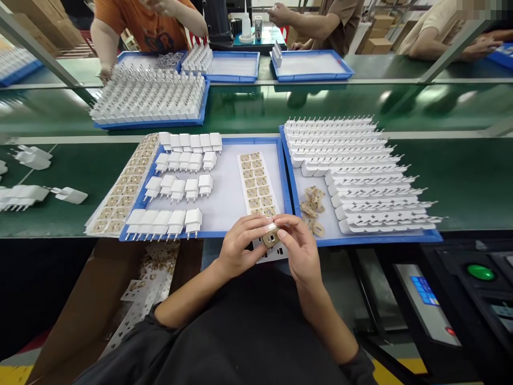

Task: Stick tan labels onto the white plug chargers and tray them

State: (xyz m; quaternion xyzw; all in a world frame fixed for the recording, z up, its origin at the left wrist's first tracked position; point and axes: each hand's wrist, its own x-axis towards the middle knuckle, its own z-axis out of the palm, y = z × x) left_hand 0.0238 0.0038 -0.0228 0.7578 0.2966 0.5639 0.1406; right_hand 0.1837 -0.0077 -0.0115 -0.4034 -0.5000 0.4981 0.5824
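Between my two hands, just over the front edge of the trays, is a white charger plug [271,236] with a tan sticker on the face turned toward me. My left hand [241,245] grips it from the left, thumb below and fingers above. From the other side my right hand [298,241] pinches its edge with thumb and forefinger. Right beyond them a sheet of tan stickers [256,182] lies in the left blue tray [228,214], its near end hidden by my hands. Several loose tan pieces [313,202] lie in the right blue tray [316,184].
Rows of white charger plugs stand in the left tray [176,191] and fill much of the right one [360,176]. Stacked sticker sheets [126,187] lean at the left. Beyond runs a green conveyor [248,107] with a full tray [148,99]. Co-workers sit opposite.
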